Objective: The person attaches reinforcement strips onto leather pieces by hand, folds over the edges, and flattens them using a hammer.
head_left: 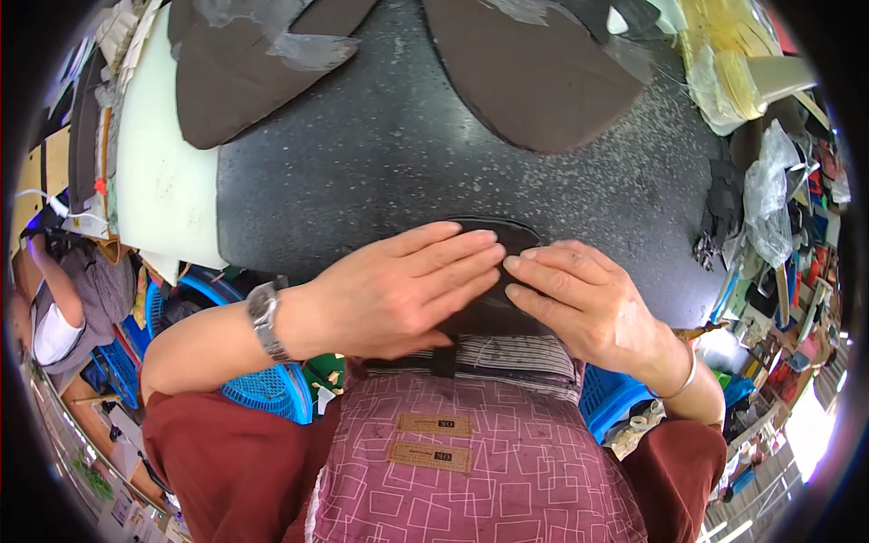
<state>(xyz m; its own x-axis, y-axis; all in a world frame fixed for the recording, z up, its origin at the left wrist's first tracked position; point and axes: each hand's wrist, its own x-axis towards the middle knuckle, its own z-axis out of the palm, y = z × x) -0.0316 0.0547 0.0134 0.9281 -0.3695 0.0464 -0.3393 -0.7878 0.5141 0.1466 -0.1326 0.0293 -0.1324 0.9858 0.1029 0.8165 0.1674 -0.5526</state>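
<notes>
1. Hands are meeting at the near edge of a black speckled worktop (380,154), pressing down on a dark oval piece (507,233) that looks like a flat sole-shaped cut of material.
2. Left hand (398,290), a metal wristwatch (263,319) on its wrist, is lying flat with fingers (453,258) stretched out together across the piece, palm down.
3. Right hand (584,303), a thin bangle (685,376) on its wrist, is lying flat too, its fingertips (520,267) touching those of the other hand over the middle of the piece; neither hand is gripping, both are pressing open-palmed.
4. Dark oval piece is sitting at the worktop's near edge, just in front of the person's body, mostly covered by the hands, with only its curved far rim showing.
5. Two large brown sheets (534,72) are lying at the far side of the worktop, well apart from the hands, and a white board (167,172) is lying along its left side.
6. Patterned maroon apron (471,480) is filling the lower middle of the view, with blue plastic baskets (267,389) showing below the worktop.
7. Another person (63,308) is sitting at far left.
</notes>
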